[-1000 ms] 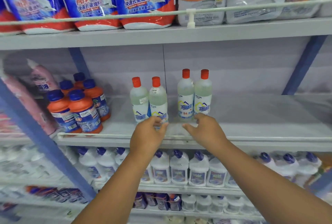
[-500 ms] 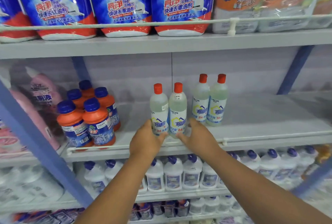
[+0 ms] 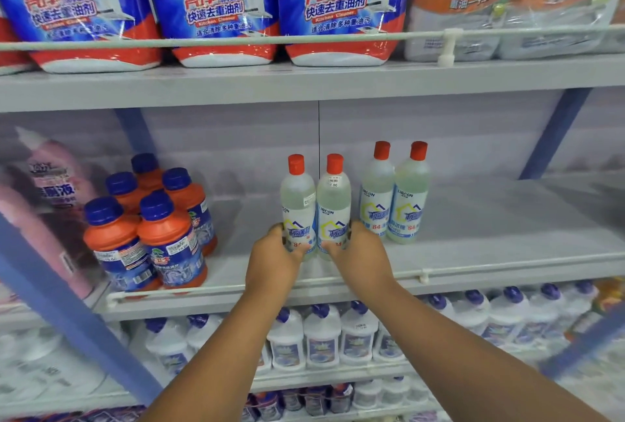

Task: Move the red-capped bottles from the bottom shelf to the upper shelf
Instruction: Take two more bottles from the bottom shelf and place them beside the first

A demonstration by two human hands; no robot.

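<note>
Several clear bottles with red caps stand on the grey middle shelf (image 3: 490, 235). My left hand (image 3: 275, 257) is closed around the base of the front left red-capped bottle (image 3: 297, 198). My right hand (image 3: 358, 257) grips the base of the front right red-capped bottle (image 3: 334, 200) beside it. The two held bottles touch each other and stand upright. Two more red-capped bottles (image 3: 394, 191) stand a little behind and to the right, untouched.
Orange bottles with blue caps (image 3: 145, 232) crowd the shelf's left side, next to pink bottles (image 3: 50, 191). Blue and red refill pouches (image 3: 216, 5) fill the shelf above. White bottles with blue caps (image 3: 338, 337) line the shelf below. A thin rail (image 3: 473, 273) runs along the shelf's front edge.
Both hands have closed around the bases of the two front bottles, which now stand pressed together. The view has moved closer and tilted up.
</note>
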